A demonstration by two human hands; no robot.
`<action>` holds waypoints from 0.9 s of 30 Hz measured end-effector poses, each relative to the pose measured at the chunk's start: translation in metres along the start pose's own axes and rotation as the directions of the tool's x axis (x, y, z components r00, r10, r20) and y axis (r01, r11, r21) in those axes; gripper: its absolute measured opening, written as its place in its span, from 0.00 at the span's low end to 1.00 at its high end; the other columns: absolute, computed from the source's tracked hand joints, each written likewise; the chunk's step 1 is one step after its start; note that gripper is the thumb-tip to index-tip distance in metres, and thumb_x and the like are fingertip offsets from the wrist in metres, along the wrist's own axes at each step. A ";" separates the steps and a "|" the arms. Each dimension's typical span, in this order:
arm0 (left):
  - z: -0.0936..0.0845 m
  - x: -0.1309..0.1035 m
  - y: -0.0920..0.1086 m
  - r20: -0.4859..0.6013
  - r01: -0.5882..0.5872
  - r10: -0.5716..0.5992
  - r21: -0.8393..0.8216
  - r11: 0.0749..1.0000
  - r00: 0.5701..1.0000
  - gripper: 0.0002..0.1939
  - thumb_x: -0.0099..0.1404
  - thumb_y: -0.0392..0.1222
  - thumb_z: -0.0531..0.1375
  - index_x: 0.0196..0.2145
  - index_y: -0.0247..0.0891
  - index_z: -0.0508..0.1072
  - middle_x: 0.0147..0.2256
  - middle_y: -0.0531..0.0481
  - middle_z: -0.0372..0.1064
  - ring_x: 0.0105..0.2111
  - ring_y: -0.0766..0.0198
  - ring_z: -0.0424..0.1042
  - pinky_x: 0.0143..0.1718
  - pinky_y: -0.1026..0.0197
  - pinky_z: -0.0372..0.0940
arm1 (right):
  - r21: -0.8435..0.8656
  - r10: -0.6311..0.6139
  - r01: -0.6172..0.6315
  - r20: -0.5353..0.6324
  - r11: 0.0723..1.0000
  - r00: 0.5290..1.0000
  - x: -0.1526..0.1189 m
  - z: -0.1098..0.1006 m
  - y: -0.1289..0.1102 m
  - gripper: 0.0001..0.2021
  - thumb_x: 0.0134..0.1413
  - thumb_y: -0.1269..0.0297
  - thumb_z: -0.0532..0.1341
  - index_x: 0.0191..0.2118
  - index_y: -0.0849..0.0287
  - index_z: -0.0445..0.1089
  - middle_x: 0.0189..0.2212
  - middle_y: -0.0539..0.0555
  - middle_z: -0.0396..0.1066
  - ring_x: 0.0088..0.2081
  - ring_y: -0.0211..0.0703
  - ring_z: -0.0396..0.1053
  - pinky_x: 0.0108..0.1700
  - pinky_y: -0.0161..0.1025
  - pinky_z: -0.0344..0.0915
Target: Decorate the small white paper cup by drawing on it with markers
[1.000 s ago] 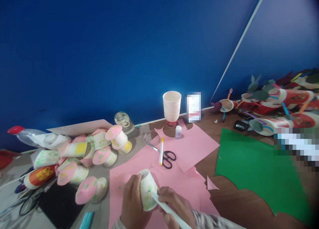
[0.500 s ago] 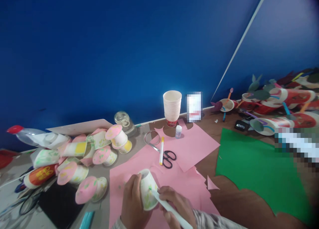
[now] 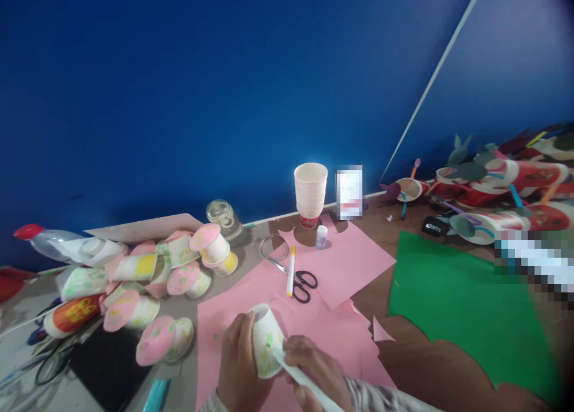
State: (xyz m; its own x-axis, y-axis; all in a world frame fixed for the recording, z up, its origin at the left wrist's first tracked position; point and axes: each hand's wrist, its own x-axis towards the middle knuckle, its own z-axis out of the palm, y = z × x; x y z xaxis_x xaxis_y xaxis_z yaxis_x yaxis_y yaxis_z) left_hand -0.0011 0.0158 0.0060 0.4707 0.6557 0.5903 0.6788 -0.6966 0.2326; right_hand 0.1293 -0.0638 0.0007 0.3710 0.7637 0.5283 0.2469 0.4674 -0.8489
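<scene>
Blue wall (image 3: 224,101), brown table (image 3: 421,364), pink paper (image 3: 332,316); one paper cup (image 3: 264,349), tilted, in hand over the paper, part-decorated.
Cup: green and yellow marks present, white areas between; no pink top visible, so decoration looks well along but perhaps incomplete. Left hand (image 3: 240,355): fingers clamped around the cup's side. Right hand (image 3: 318,364): fingers clamped together on a pale pen (image 3: 307,381), tip at the cup's side. Outward from the cup: at one o'clock, scissors (image 3: 306,278), yellow-capped marker (image 3: 291,273), and, farther, stacked cups (image 3: 310,191); nine to eleven, several pink-topped cups (image 3: 156,340), apparently further along; three, green sheet (image 3: 466,304).
</scene>
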 end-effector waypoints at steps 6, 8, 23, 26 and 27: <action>0.000 -0.001 0.000 0.001 0.001 -0.001 -0.005 1.000 1.000 0.38 0.48 0.55 0.54 0.52 0.36 0.45 0.40 0.41 0.55 0.40 0.52 0.60 0.36 0.49 0.63 | 0.011 0.009 -0.009 0.028 1.000 1.000 -0.002 -0.001 -0.001 0.15 0.54 0.53 0.50 0.35 0.55 0.68 0.17 0.51 0.70 0.26 0.47 0.72 0.25 0.37 0.69; -0.001 0.000 0.000 0.007 0.006 -0.006 -0.005 1.000 1.000 0.38 0.48 0.55 0.53 0.52 0.37 0.45 0.40 0.42 0.55 0.40 0.52 0.60 0.36 0.50 0.64 | 0.004 0.048 -0.048 -0.029 0.999 0.998 -0.003 0.001 -0.003 0.16 0.53 0.50 0.50 0.33 0.55 0.69 0.18 0.51 0.71 0.26 0.47 0.72 0.24 0.36 0.69; -0.002 0.002 0.002 -0.004 0.013 -0.013 -0.007 1.000 1.000 0.36 0.50 0.56 0.51 0.51 0.35 0.47 0.40 0.41 0.56 0.40 0.52 0.61 0.35 0.50 0.64 | 0.004 -0.037 0.037 0.040 0.999 0.998 -0.002 -0.003 0.000 0.15 0.55 0.54 0.49 0.37 0.56 0.67 0.18 0.51 0.71 0.28 0.48 0.73 0.26 0.38 0.71; -0.002 0.002 0.002 -0.006 0.012 -0.012 -0.006 1.000 1.000 0.34 0.50 0.55 0.51 0.51 0.36 0.48 0.40 0.41 0.56 0.40 0.52 0.61 0.36 0.50 0.63 | 0.008 -0.017 0.017 0.048 1.000 0.999 -0.003 -0.003 0.000 0.14 0.55 0.55 0.50 0.38 0.56 0.67 0.18 0.51 0.70 0.29 0.48 0.73 0.26 0.37 0.71; -0.002 0.002 0.002 -0.004 0.013 -0.013 -0.007 1.000 1.000 0.34 0.51 0.55 0.51 0.51 0.36 0.47 0.40 0.41 0.56 0.40 0.53 0.61 0.36 0.51 0.63 | 0.007 -0.010 0.009 0.058 1.000 0.998 -0.003 -0.003 0.000 0.14 0.55 0.55 0.50 0.38 0.57 0.67 0.18 0.51 0.71 0.29 0.48 0.73 0.27 0.37 0.71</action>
State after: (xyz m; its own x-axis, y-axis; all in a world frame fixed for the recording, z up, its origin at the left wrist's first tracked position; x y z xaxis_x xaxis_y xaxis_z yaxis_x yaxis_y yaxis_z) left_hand 0.0003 0.0151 0.0094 0.4590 0.6637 0.5906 0.6808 -0.6898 0.2461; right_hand 0.1310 -0.0674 -0.0008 0.3161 0.7835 0.5349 0.2441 0.4776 -0.8440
